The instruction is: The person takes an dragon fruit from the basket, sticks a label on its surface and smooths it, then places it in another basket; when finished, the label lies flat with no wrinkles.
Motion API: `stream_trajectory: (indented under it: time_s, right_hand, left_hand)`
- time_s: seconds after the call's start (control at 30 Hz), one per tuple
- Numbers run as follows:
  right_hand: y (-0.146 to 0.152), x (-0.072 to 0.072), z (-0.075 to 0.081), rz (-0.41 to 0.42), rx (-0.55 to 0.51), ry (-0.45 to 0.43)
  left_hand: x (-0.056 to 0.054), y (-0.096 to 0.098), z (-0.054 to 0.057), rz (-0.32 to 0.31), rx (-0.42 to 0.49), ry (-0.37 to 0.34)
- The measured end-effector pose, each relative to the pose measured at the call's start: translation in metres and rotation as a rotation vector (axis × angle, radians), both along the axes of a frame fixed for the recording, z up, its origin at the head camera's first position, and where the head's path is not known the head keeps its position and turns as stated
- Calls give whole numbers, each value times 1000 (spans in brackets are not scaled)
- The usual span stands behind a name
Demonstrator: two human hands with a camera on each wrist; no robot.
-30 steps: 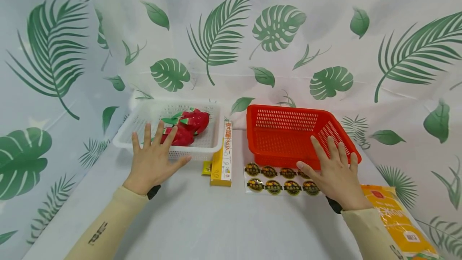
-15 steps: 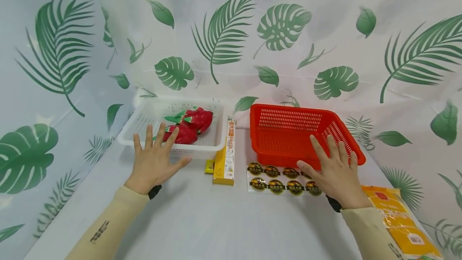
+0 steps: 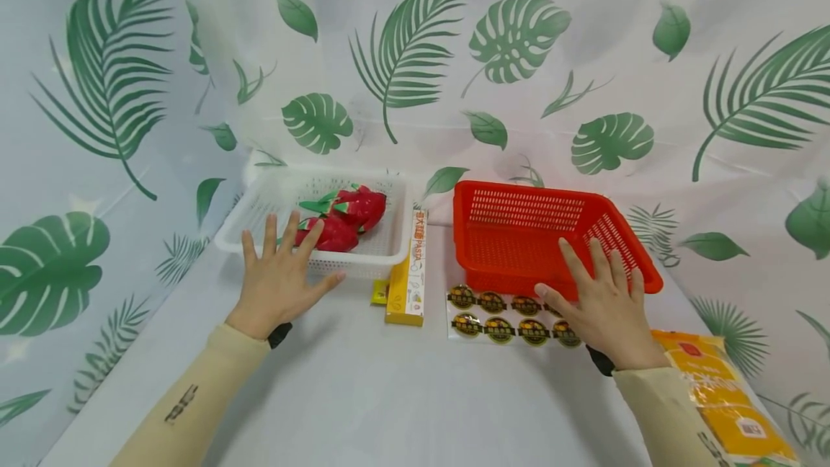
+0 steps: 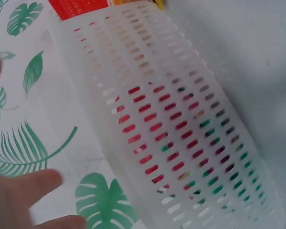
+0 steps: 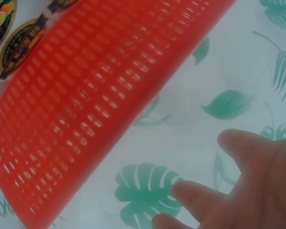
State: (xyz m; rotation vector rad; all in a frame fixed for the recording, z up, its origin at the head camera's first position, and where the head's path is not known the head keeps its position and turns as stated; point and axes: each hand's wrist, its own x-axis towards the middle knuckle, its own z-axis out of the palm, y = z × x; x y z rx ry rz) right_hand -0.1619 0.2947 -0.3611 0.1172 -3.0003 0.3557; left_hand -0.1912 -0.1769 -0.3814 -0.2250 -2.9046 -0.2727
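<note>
My left hand hovers with spread fingers in front of the white basket, its fingertips overlapping the near rim in the head view. Inside that basket lie red dragon fruits with green tips, towards its right side. Through the slots of the white basket wall, red and green show in the left wrist view. My right hand, fingers also spread, is over the near right part of the red basket. The right wrist view has the red basket wall beside the fingers. Neither hand holds anything.
Between the baskets lies a yellow and white pasta box, with a small yellow packet at its left. A sheet of round black stickers lies before the red basket. An orange bag lies by the right forearm.
The head view has shifted slightly, so the baskets and other things sit a little further right in it. Both hands keep their spread pose, nearly unmoved.
</note>
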Motion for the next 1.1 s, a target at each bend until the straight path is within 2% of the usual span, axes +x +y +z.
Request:
stream_trajectory:
  time_s: [0.1,0.23,0.33,0.4,0.5,0.6,0.73,0.87,0.93,1.1]
  right_hand:
    - [-2,-1,-1,3,-1,-3]
    - [-6,-3,-4,12,-6,-4]
    - [-8,-5,-4,18,-2,7]
    - [-10,-7,-4,23,2,14]
    - [-13,-10,-4,28,2,14]
    - [-16,-11,-4,30,-11,3]
    - [-22,-12,-3,41,-23,-22]
    - [-28,-15,-2,58,-31,-19]
    - [-32,-17,-1,72,-35,-5]
    - [-55,-29,7,112,-23,14]
  left_hand:
    - [2,1,-3,-21,106,59]
    - [11,2,-11,-83,350,138]
    - [18,1,-18,-113,550,162]
    - [20,0,-23,-104,668,148]
    - [20,-3,-27,-55,804,75]
    - [17,-6,-30,20,913,-56]
    - [11,-12,-38,95,1084,-194]
    - [2,-19,-43,158,1218,-278]
    - [-3,-22,-43,182,1253,-309]
    - [-11,-27,-44,209,1312,-330]
